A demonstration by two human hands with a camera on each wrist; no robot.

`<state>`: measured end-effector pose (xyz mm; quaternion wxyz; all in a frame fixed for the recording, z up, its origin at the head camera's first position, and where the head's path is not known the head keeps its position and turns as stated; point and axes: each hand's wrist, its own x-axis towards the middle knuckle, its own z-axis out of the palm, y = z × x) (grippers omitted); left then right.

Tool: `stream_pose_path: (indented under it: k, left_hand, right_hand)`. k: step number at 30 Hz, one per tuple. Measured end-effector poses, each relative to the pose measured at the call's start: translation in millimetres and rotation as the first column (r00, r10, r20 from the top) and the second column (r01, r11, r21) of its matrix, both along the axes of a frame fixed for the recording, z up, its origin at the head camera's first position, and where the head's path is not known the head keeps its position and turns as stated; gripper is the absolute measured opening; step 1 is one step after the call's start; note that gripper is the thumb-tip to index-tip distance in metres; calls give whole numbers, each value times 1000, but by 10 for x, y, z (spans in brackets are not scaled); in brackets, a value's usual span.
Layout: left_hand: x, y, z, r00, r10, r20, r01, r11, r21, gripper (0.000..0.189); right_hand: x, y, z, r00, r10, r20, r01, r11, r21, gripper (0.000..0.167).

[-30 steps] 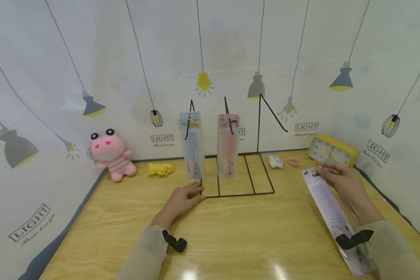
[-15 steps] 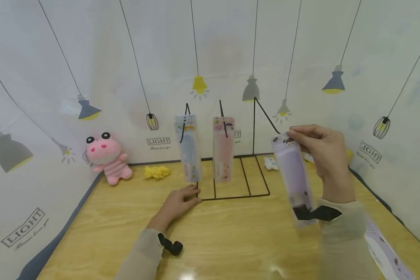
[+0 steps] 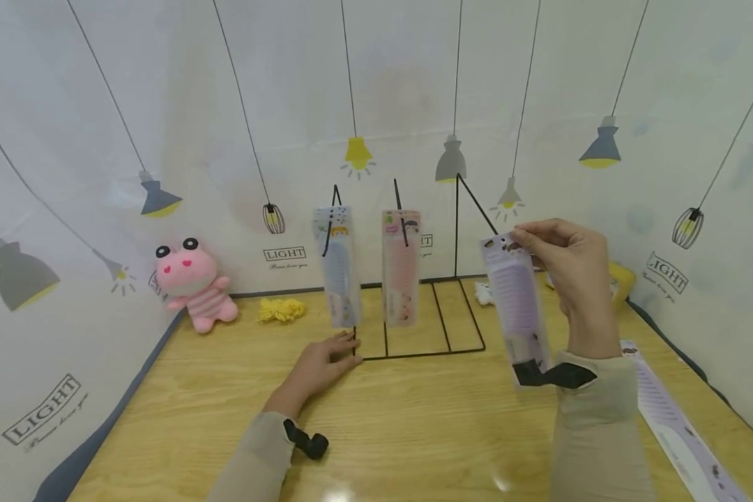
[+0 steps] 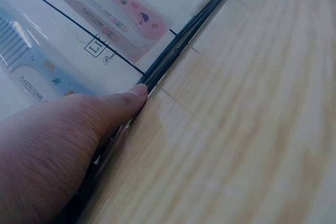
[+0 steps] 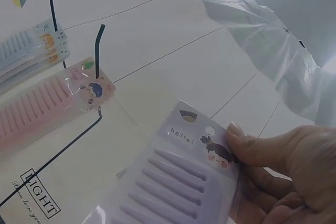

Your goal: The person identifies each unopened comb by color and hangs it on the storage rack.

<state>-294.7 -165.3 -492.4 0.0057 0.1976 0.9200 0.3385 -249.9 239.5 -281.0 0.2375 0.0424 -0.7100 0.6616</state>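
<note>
My right hand [image 3: 571, 268] pinches the top right corner of a purple plastic comb [image 3: 517, 300] in a clear pack. Its hang hole [image 5: 210, 130] shows in the right wrist view, beside my thumb. In the head view, the pack's top edge meets the end of the rack's right hook [image 3: 477, 202]; whether the hook passes through is unclear. My left hand [image 3: 316, 366] rests at the front left corner of the black wire rack [image 3: 414, 355], thumb on its bar. A packed blue comb [image 3: 337, 268] and a packed pink comb [image 3: 401, 272] hang from the other hooks.
Another packed purple comb [image 3: 678, 425] lies on the table [image 3: 414, 432] at right. Behind stand a pink plush toy [image 3: 194, 282], a yellow yarn bundle [image 3: 280, 309], a small white figure [image 3: 484, 293] and a partly hidden yellow clock [image 3: 621, 282]. A printed backdrop [image 3: 401, 84] closes the rear.
My right hand has carried the purple comb leftward and up, from the table's right side to the right hook. My left hand stays at the rack's corner. The second purple comb has come into view.
</note>
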Motion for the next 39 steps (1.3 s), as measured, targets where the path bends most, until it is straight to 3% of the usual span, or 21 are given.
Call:
stream_pose_path:
  k: [11,22,27,31,34,36,39]
  left_hand:
    - [24,3,14,1000,0,10,0,1000,11,49]
    - [17,-1,11,1000,-2,15,2,1000,20,49]
    - [17,-1,15,1000,-9,12,9,1000,16,50]
    - [15,0,18,1000,-5,4,5,1000,19,49]
    - [9,1,13,1000,2,7,-2,1000,18,48]
    - [7,1,6,1000,1,6,-1,1000,19,48]
    - [5,1,-4,1000,0,6,0,1000,20,48]
  right_hand:
    - [-68,-14,-82,998,28,-54,-30,999,-38,33]
    - [-259,-95,-227,997,36,-68,-39,998,-46,31]
    - [-341,-47,-334,988,153,-4,-152,988,28,28]
    - [-417,5,-431,953,298,60,-299,954,15,29]
    - [-468,35,-497,928,371,47,-369,929,-41,30]
    - [-496,52,-534,922,386,28,-384,921,-61,30]
    - [-527,60,-571,938,346,31,-344,937,-61,32]
